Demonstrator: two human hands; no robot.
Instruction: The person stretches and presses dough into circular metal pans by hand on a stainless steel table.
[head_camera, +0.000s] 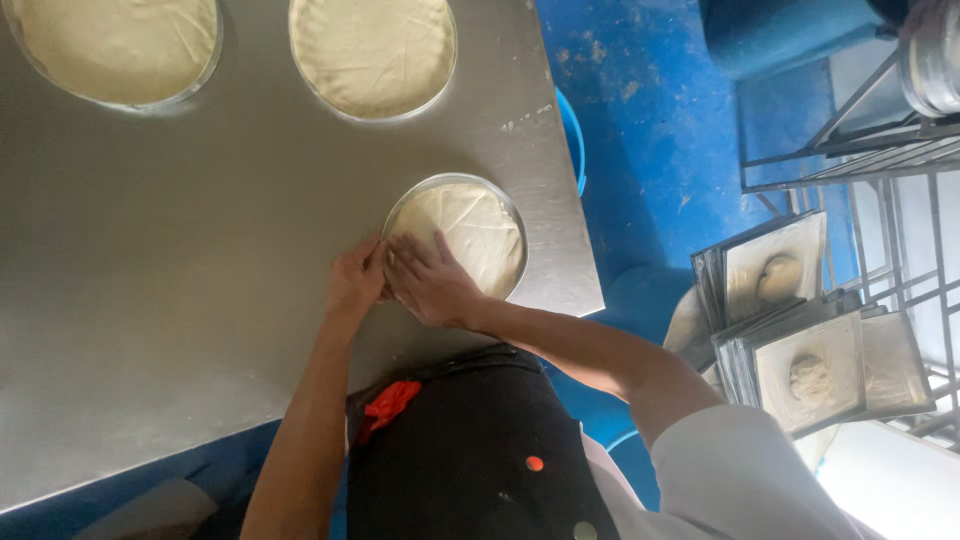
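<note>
A round metal pan lined with pale flat dough sits near the front right corner of the steel table. My right hand lies flat on the dough's near left part, fingers spread and pressing. My left hand rests against the pan's left rim, fingers curled beside it. Neither hand grips a loose thing.
Two more dough-lined round pans stand at the table's far edge. To the right, over the blue floor, are stacked square trays with dough balls and a metal rack. A blue bucket rim peeks from under the table.
</note>
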